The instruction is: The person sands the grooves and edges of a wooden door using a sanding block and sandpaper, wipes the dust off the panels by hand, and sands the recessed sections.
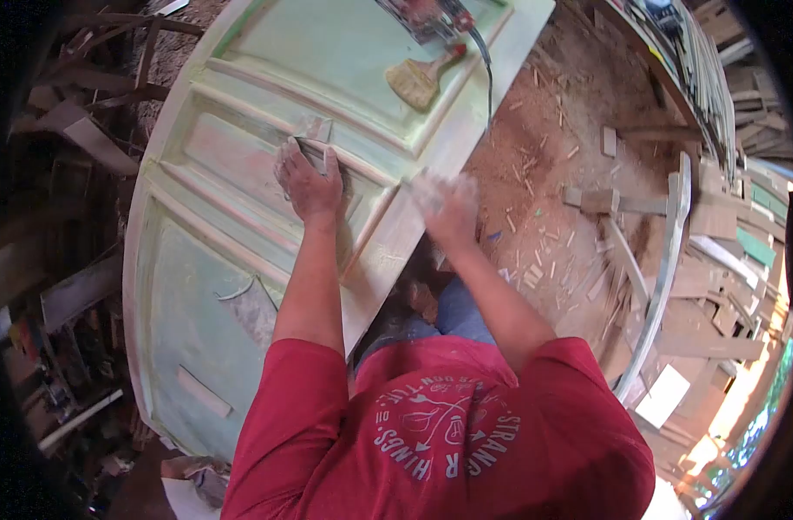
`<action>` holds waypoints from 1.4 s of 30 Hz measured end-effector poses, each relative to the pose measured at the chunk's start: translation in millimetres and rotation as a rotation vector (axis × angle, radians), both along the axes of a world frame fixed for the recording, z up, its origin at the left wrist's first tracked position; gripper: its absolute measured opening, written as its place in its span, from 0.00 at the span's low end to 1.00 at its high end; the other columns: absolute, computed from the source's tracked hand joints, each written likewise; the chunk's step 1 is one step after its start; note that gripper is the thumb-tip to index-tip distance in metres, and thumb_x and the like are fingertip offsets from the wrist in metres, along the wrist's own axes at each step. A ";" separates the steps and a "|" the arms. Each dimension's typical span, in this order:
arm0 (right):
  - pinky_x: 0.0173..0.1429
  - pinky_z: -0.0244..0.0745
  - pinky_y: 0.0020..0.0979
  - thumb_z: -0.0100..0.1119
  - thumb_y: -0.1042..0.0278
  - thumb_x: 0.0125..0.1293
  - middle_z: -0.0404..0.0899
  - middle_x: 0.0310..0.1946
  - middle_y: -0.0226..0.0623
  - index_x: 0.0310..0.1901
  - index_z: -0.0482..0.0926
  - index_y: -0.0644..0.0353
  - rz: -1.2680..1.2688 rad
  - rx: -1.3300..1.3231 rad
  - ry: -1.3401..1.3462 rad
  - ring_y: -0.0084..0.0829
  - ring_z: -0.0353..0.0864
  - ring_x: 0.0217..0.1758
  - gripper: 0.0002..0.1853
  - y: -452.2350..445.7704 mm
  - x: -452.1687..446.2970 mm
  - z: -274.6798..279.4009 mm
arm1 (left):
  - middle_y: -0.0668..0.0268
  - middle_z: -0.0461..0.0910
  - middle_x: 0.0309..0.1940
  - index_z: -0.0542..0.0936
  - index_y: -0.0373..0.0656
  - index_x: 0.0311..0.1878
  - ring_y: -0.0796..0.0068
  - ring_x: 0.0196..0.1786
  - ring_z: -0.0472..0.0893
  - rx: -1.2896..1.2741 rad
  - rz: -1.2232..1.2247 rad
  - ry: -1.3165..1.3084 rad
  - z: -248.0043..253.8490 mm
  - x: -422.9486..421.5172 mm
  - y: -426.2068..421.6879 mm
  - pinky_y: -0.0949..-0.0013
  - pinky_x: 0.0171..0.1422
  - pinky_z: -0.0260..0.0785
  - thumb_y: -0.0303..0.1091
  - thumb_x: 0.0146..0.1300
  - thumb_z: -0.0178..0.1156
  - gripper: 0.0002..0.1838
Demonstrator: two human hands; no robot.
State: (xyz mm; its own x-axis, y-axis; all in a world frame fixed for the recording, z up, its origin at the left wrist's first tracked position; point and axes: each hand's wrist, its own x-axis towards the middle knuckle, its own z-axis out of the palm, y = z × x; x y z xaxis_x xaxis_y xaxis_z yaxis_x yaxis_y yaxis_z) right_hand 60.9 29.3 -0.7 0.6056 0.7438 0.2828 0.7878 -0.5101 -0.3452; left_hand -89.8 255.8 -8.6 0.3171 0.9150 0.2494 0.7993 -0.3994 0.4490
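Note:
A pale green panelled door [214, 329] with raised mouldings lies flat in front of me. My left hand [311, 184] rests on its middle panel, the fingers wrapped round a greyish sheet like sandpaper [318, 130] against the moulding. Over the door's right edge is my right hand [447, 204], smeared by motion; its fingers and anything in them cannot be made out. Above, a brush [414, 82] with pale bristles and a red handle lies on the upper panel.
A corded power tool [422, 17] lies at the door's top. A grey sheet [251, 314] and a wooden strip [204, 392] are on the lower panel. Wood chips litter the dirt floor [535, 173]. Timber offcuts [708, 295] are piled right, scrap wood [88, 139] left.

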 end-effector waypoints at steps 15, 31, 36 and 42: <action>0.62 0.81 0.33 0.59 0.50 0.89 0.90 0.51 0.31 0.65 0.86 0.67 0.179 0.021 1.353 0.23 0.84 0.54 0.24 43.7 88.8 33.7 | 0.54 0.91 0.56 0.87 0.39 0.63 0.59 0.57 0.88 -0.472 -0.038 -0.682 37.9 34.6 -77.3 0.59 0.66 0.78 0.40 0.76 0.70 0.20; 0.51 0.75 0.26 0.71 0.61 0.82 0.83 0.39 0.23 0.47 0.85 0.59 0.356 0.143 1.285 0.18 0.79 0.42 0.10 185.4 137.4 18.3 | 0.57 0.84 0.62 0.76 0.36 0.64 0.69 0.67 0.84 -0.713 0.392 -1.338 29.5 56.3 -80.4 0.62 0.77 0.77 0.32 0.75 0.76 0.23; 0.53 0.73 0.25 0.68 0.63 0.84 0.83 0.42 0.21 0.48 0.85 0.57 0.485 -0.058 1.679 0.16 0.77 0.44 0.07 201.5 125.4 50.3 | 0.61 0.84 0.61 0.78 0.36 0.68 0.72 0.67 0.83 -0.817 0.268 -1.336 42.6 58.2 -78.8 0.63 0.78 0.75 0.33 0.77 0.74 0.23; 0.56 0.75 0.27 0.67 0.60 0.85 0.83 0.43 0.23 0.52 0.86 0.59 0.719 -0.347 1.351 0.19 0.78 0.47 0.10 195.0 92.2 46.3 | 0.63 0.85 0.58 0.76 0.35 0.69 0.77 0.61 0.82 -0.751 0.334 -1.587 58.9 53.2 -90.3 0.66 0.68 0.77 0.39 0.81 0.71 0.24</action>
